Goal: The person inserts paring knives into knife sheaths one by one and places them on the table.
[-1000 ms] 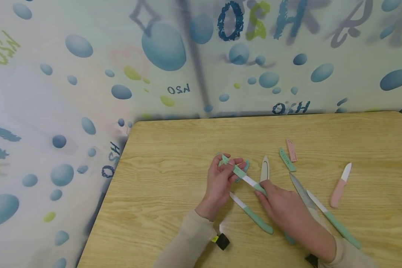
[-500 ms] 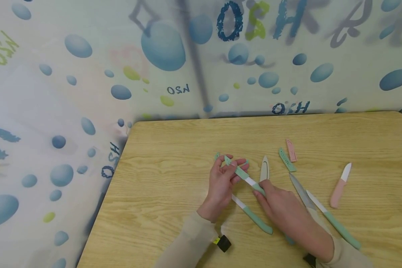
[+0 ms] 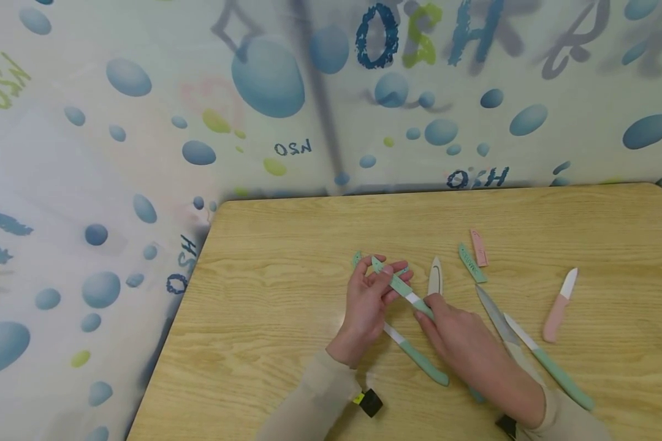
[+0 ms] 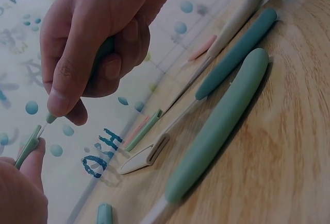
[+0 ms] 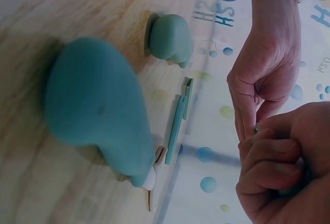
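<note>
My left hand (image 3: 364,306) pinches a green blade sheath (image 3: 401,285) between thumb and fingers. Into its mouth runs the white blade of a green-handled knife (image 3: 425,309), with a short stretch of blade showing. My right hand (image 3: 471,346) grips that knife's handle, which is mostly hidden in the curled fingers; the left wrist view shows the sheath (image 4: 28,147) right at its tip. Below the hands lies another green-handled knife (image 3: 425,363), its blade tip hidden by my left hand. Behind the left fingers show a second green sheath (image 3: 357,258) and part of a blue one (image 3: 404,270).
Further back lie a white sheath (image 3: 435,277), a green sheath (image 3: 472,264) and a pink sheath (image 3: 479,247). To the right are a grey-bladed knife (image 3: 496,312), a green-handled knife (image 3: 564,378) and a pink-handled knife (image 3: 555,317). A teal-handled knife (image 5: 98,105) lies under my right arm.
My left hand has shifted slightly right toward the right hand. The bare stretch of blade between sheath and handle has shortened, with the blade deeper in the sheath.
</note>
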